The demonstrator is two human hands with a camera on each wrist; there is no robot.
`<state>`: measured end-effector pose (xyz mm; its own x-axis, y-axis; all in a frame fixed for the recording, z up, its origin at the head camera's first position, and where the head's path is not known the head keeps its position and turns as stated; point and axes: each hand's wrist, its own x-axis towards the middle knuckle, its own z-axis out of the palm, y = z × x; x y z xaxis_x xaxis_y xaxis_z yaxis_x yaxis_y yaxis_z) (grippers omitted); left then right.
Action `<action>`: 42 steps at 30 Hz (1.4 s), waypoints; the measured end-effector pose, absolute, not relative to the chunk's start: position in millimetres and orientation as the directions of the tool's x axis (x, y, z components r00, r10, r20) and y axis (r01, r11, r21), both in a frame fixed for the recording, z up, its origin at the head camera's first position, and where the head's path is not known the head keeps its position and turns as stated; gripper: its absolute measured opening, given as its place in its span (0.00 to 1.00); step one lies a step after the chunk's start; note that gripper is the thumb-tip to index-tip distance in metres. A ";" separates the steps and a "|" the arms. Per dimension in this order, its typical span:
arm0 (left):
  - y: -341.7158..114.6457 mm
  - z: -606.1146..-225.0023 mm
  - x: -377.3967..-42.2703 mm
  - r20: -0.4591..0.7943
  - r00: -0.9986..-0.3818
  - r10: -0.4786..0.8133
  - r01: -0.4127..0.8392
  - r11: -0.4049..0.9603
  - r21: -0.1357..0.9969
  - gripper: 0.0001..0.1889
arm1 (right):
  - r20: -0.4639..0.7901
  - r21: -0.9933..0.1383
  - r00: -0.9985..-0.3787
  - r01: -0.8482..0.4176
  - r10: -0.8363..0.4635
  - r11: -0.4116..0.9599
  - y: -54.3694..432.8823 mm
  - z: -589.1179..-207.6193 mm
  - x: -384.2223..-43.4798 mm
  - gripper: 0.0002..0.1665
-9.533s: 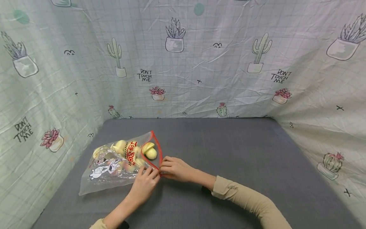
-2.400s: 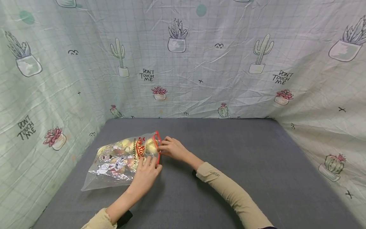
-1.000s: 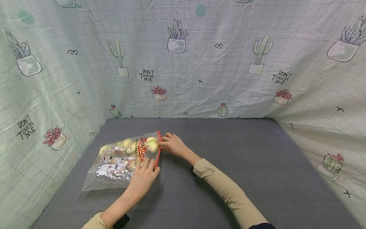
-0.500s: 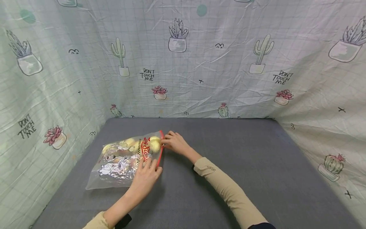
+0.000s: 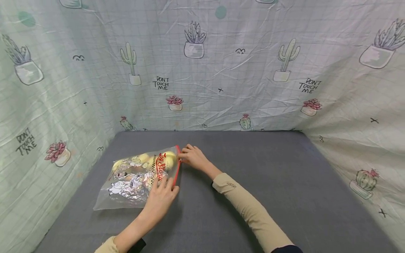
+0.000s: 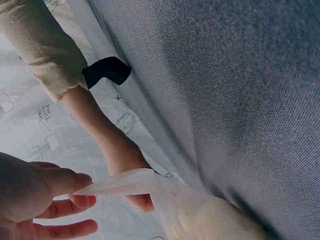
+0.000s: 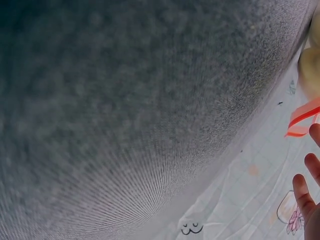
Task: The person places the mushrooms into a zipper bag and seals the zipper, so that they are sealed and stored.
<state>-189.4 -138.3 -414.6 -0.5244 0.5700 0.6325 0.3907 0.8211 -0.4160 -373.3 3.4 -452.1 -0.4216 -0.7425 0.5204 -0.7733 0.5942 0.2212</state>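
A clear zip bag (image 5: 133, 182) with cartoon prints and red lettering lies on the left of the table. Pale yellow rounded things (image 5: 143, 157) show through its plastic; their kind is unclear. The left hand (image 5: 159, 198) pinches the bag's near side by the red-edged mouth; in the left wrist view, its thumb (image 6: 67, 181) and fingers hold the thin plastic. Farther along, the right hand (image 5: 194, 159) pinches the red zip strip (image 5: 177, 174). A small gap between red strips (image 7: 300, 122) shows beside its fingers in the right wrist view.
The grey cloth-covered table (image 5: 253, 182) extends right of the bag. A wrinkled curtain (image 5: 218, 66) printed with cacti surrounds its back and both sides. Black bands show at the sleeves, one below the left cuff (image 5: 137, 245).
The bag's mouth gaped earlier; its red edges now lie nearly together in a line. The right hand has moved from the near corner toward the far end. Little has shifted in the last second.
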 end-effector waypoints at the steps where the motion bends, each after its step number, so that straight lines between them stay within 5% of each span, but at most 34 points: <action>1: -138.2 -414.7 -189.4 0.633 -0.524 0.570 0.391 0.821 -0.416 0.14 | 0.518 0.218 -0.425 -0.773 -0.742 0.596 3.2 -452.0 -373.5 0.08; 42: -135.9 -408.7 -173.3 0.620 -0.528 0.581 0.421 0.813 -0.403 0.14 | 0.522 0.169 -0.491 -0.742 -0.697 0.649 6.6 -455.2 -384.7 0.06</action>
